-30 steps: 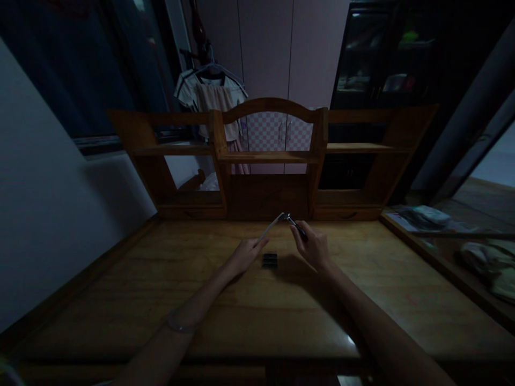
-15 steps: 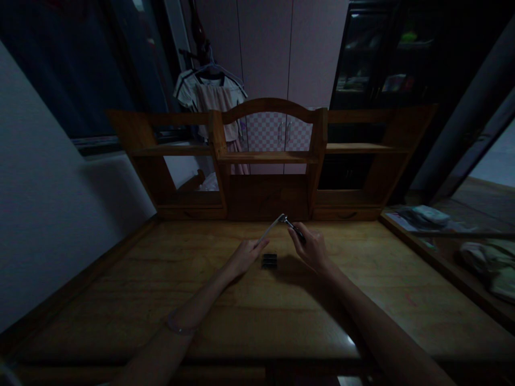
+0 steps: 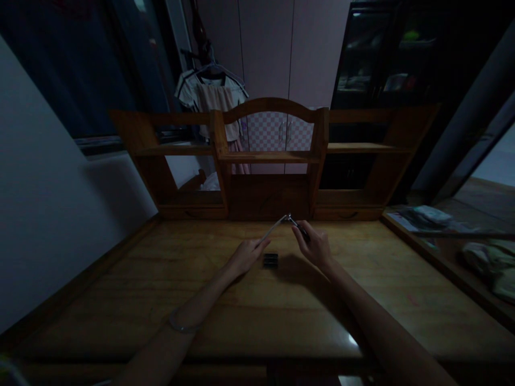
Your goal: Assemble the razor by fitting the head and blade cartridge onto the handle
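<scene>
Above the desk, my left hand is closed around the near end of a thin, pale strip that slants up and to the right. My right hand grips the dark handle of a small tool with a shiny metal head, which looks like a ratchet wrench. The metal head meets or nearly meets the strip's far tip; contact is too small to make out. Between and below the hands, a small black ribbed object lies on the wooden desk.
A wooden shelf unit stands along the desk's back edge. On the left is a white wall. Beyond the right edge lie papers, a plastic-wrapped item and pale cloth. Clothes hang behind the shelf.
Both hands, with the strip and the tool, have shifted slightly to the right. The tool's head still sits at the strip's far tip. The view has moved a little.
</scene>
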`<action>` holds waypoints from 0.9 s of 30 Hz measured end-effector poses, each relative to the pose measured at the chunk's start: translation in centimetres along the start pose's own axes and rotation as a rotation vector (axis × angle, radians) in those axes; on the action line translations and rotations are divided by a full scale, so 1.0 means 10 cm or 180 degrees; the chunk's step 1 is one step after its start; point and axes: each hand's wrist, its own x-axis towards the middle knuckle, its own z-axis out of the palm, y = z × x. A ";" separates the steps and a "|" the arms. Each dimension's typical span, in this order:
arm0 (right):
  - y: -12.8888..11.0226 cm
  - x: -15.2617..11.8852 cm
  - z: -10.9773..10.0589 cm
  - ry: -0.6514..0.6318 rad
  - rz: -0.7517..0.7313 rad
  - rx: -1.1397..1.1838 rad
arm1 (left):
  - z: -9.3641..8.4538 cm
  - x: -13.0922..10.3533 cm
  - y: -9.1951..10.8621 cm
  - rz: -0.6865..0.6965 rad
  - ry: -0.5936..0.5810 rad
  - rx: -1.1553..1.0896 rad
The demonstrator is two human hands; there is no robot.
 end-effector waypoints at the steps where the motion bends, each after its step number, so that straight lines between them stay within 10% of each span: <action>1: -0.01 0.00 0.01 -0.0059 -0.0024 0.0017 | 0.00 0.00 0.00 0.0002 0.0014 0.0008; 27: -0.02 -0.02 0.06 -0.0233 0.0196 0.0036 | -0.04 0.00 0.05 -0.0130 0.0429 0.0000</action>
